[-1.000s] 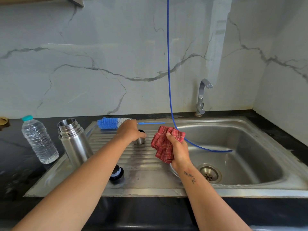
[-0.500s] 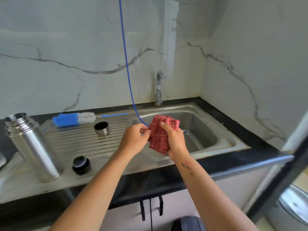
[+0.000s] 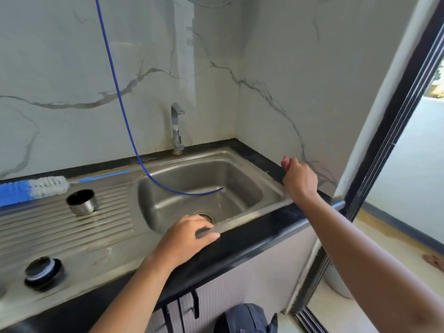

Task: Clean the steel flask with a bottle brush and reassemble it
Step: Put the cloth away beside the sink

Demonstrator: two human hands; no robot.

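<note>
The flask's steel cup [image 3: 82, 202] stands on the ribbed drainboard [image 3: 62, 231], and the black stopper lid [image 3: 43, 272] lies near its front left. Behind them lies the blue and white bottle brush [image 3: 36, 189]. The flask body is out of view. My right hand [image 3: 299, 180] grips the red checked cloth [image 3: 285, 162] on the black counter [image 3: 264, 227] in the right corner; only a bit of cloth shows. My left hand [image 3: 189, 236] rests on the sink's front rim, fingers loosely bent, holding nothing.
A blue hose [image 3: 120, 97] hangs from above into the steel sink basin [image 3: 249, 188]. The tap [image 3: 176, 128] stands behind the basin. Marble walls enclose the back and right. A dark door frame [image 3: 384, 152] rises at the right.
My right hand carried the cloth from above the sink to the counter's right corner. My left hand let go of the cloth and dropped onto the sink's front rim. The view swung right.
</note>
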